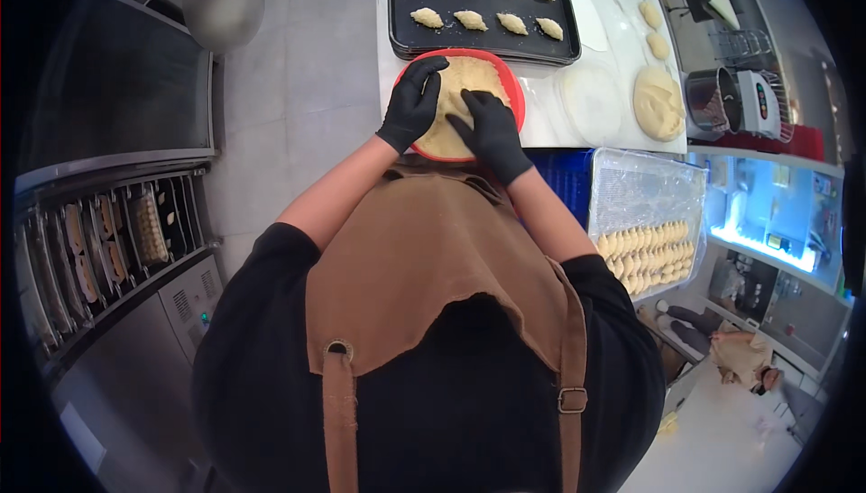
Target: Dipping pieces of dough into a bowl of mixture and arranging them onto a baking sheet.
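Observation:
A round red bowl (514, 87) full of pale yellow crumbs (442, 141) sits at the counter's near edge, in front of my apron. Over its left side, my black-gloved left hand (413, 101) is loosely curved, thumb apart from the fingers, with nothing visible in it. My right hand (494, 137), in a matching glove, reaches into the crumbs from the right. Its thumb and fingers are spread, touching the crumbs. Any piece of dough beneath the hands is hidden. Just beyond the bowl lies a black baking tray (487, 42) with rows of crumb-coated, pointed oval dough pieces (470, 20).
Right of the bowl, the white counter (541, 101) bears a large dough lump (659, 103) and smaller pieces (657, 46). A plastic-covered tray (631, 191) of shaped dough stands on a blue crate (564, 186). A tray rack (108, 249) is at left. Another person (735, 353) is at lower right.

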Action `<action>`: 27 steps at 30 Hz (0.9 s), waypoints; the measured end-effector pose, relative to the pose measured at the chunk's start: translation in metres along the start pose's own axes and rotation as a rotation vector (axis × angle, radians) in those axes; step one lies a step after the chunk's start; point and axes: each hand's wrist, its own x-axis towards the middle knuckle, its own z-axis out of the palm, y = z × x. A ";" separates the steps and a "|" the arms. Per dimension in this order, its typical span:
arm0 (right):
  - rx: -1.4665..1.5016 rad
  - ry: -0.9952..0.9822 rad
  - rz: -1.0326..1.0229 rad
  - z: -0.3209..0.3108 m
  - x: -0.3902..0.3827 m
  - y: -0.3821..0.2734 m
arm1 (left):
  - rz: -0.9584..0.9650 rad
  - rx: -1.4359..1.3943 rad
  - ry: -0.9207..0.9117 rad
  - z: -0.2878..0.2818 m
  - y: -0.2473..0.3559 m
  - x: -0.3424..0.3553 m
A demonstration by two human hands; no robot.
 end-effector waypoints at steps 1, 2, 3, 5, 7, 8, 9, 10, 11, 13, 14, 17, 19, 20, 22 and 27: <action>-0.199 -0.005 -0.113 -0.002 -0.009 -0.010 | -0.007 -0.017 0.027 -0.001 -0.003 0.000; -0.208 -0.017 -0.129 -0.004 -0.015 -0.015 | -0.009 -0.022 0.048 -0.002 -0.005 0.000; -0.225 0.005 -0.150 -0.007 -0.022 -0.018 | -0.022 -0.042 0.033 -0.004 -0.007 0.000; -0.256 0.052 -0.181 -0.011 -0.036 -0.021 | -0.047 -0.087 -0.007 -0.004 -0.011 -0.001; -0.277 0.071 -0.199 -0.012 -0.036 -0.024 | -0.060 -0.116 -0.022 -0.004 -0.011 -0.005; -0.285 0.057 -0.218 -0.010 -0.029 -0.026 | -0.059 -0.114 -0.022 -0.003 -0.011 -0.007; -0.292 0.049 -0.233 -0.007 -0.019 -0.029 | -0.053 -0.110 -0.027 -0.003 -0.011 -0.005; -0.299 0.042 -0.248 -0.005 -0.010 -0.030 | -0.046 -0.106 -0.034 -0.003 -0.010 -0.004; -0.306 0.036 -0.263 -0.004 -0.004 -0.030 | -0.040 -0.101 -0.041 -0.003 -0.010 -0.003; -0.296 0.024 -0.223 -0.006 0.001 -0.024 | -0.019 -0.109 -0.029 -0.003 -0.011 -0.003; -0.283 0.009 -0.184 -0.009 0.001 -0.019 | -0.003 -0.113 -0.016 -0.003 -0.012 -0.004; -0.259 -0.025 -0.109 -0.012 -0.001 -0.008 | 0.028 -0.127 0.016 -0.003 -0.014 -0.005; -0.209 -0.025 -0.101 -0.009 -0.005 -0.003 | 0.024 -0.132 0.000 -0.004 -0.014 -0.004; -0.184 -0.025 -0.098 -0.008 -0.007 -0.001 | 0.022 -0.133 -0.008 -0.005 -0.014 -0.003; -0.159 -0.024 -0.091 -0.006 -0.008 0.000 | 0.019 -0.137 -0.018 -0.008 -0.013 -0.003; 0.105 -0.031 0.093 -0.005 0.006 -0.007 | -0.107 -0.172 -0.025 -0.019 -0.007 0.002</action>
